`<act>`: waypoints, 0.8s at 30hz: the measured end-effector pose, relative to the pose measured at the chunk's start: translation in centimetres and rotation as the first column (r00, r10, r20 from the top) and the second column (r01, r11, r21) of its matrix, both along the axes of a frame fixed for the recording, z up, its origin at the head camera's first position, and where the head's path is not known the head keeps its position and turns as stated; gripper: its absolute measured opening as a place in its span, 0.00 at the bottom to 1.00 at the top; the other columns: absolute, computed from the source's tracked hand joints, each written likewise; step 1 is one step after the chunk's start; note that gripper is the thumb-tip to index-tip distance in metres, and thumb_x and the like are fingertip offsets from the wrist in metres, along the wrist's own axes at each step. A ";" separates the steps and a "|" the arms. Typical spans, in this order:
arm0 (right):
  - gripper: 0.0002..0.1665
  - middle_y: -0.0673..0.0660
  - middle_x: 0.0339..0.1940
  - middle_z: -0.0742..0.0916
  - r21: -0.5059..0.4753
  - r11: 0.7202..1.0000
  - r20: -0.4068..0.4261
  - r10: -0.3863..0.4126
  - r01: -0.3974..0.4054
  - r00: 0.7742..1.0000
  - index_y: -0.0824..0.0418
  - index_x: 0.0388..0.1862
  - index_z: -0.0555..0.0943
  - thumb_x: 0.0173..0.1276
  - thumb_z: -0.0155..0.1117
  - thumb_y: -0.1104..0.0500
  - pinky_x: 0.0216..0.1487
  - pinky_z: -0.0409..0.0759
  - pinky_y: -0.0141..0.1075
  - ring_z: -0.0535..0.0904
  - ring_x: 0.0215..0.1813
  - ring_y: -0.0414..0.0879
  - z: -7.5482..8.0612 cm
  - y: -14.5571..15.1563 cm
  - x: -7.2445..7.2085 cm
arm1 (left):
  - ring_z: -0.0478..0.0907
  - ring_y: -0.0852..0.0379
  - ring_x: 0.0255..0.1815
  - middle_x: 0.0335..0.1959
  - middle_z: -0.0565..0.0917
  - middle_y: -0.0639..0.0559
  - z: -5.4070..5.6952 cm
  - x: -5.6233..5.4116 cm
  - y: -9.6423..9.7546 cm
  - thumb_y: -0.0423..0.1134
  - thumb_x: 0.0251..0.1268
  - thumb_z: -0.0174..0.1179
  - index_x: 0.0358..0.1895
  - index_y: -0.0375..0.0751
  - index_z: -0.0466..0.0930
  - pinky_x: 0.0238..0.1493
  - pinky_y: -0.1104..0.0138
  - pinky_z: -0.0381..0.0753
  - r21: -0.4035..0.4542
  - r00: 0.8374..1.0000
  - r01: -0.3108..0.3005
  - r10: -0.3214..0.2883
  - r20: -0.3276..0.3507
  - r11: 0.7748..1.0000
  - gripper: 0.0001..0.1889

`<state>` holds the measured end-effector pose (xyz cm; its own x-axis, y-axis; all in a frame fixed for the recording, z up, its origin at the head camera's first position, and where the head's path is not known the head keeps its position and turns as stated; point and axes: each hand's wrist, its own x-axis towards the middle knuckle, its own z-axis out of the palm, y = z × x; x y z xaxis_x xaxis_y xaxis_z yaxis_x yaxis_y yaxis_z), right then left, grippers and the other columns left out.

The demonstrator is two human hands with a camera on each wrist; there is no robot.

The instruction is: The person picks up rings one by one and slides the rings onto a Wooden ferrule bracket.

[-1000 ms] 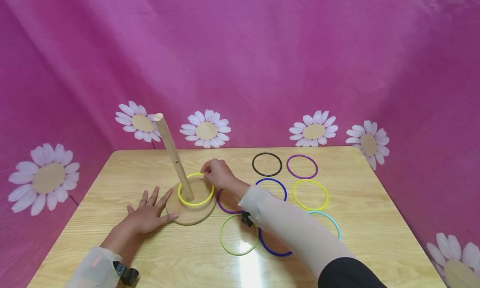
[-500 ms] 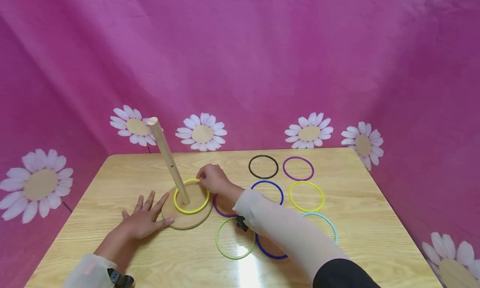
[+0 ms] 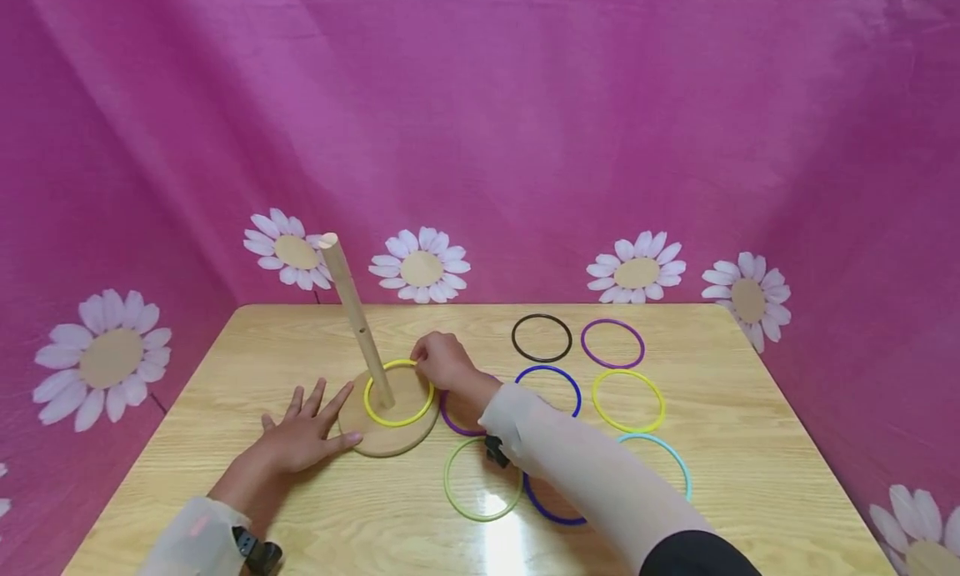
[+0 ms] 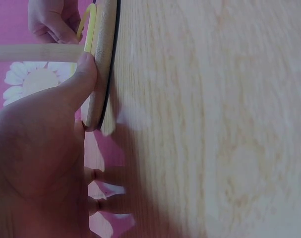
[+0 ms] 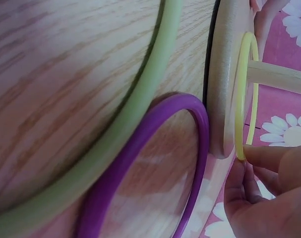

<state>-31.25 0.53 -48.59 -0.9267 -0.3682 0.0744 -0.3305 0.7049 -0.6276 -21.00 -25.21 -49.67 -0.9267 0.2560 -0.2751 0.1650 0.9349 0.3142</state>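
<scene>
The right hand (image 3: 447,363) pinches the yellow ring (image 3: 393,426) encircling the peg (image 3: 357,322) near the wooden base (image 3: 388,444), likely to hold it level, while the left hand (image 3: 300,440), fingers spread, touches that base, apparently to steady it.

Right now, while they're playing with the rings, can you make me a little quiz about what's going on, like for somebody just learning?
1. Which hand pinches the yellow ring that goes around the wooden pole?
2. True or false: the black ring lies farther back on the table than the light green ring.
3. Fill in the blank: the loose yellow ring lies between the far purple ring and the ____ ring.

Key:
1. The right hand.
2. True.
3. Light blue.
</scene>
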 end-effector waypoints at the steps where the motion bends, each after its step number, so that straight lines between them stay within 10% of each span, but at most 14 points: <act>1: 0.09 0.51 0.28 0.89 -0.004 1.000 -0.004 0.004 -0.004 1.000 0.61 0.36 0.90 0.60 0.68 0.72 0.39 0.77 0.29 0.80 0.34 0.41 -0.1 0.0 -0.1 | 0.34 0.18 0.80 0.83 0.41 0.28 0.0 -0.1 0.0 0.76 0.69 0.49 0.85 0.55 0.44 0.55 0.13 0.35 -0.001 1.000 0.000 0.000 0.000 1.000 0.50; 24: 0.04 0.52 0.28 0.90 -0.020 0.999 -0.008 0.034 -0.035 0.999 0.63 0.35 0.90 0.61 0.76 0.68 0.38 0.78 0.26 0.82 0.34 0.39 -1.0 0.2 -0.2 | 0.35 0.19 0.80 0.83 0.43 0.28 0.1 0.1 0.2 0.73 0.70 0.51 0.85 0.54 0.47 0.55 0.12 0.35 0.015 1.000 -0.004 0.004 -0.015 1.000 0.48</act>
<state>-31.50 0.74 -49.60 -0.9129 -0.3984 0.0888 -0.3591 0.6805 -0.6388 -20.87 -24.98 -49.54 -0.9316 0.2566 -0.2573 0.1663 0.9306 0.3260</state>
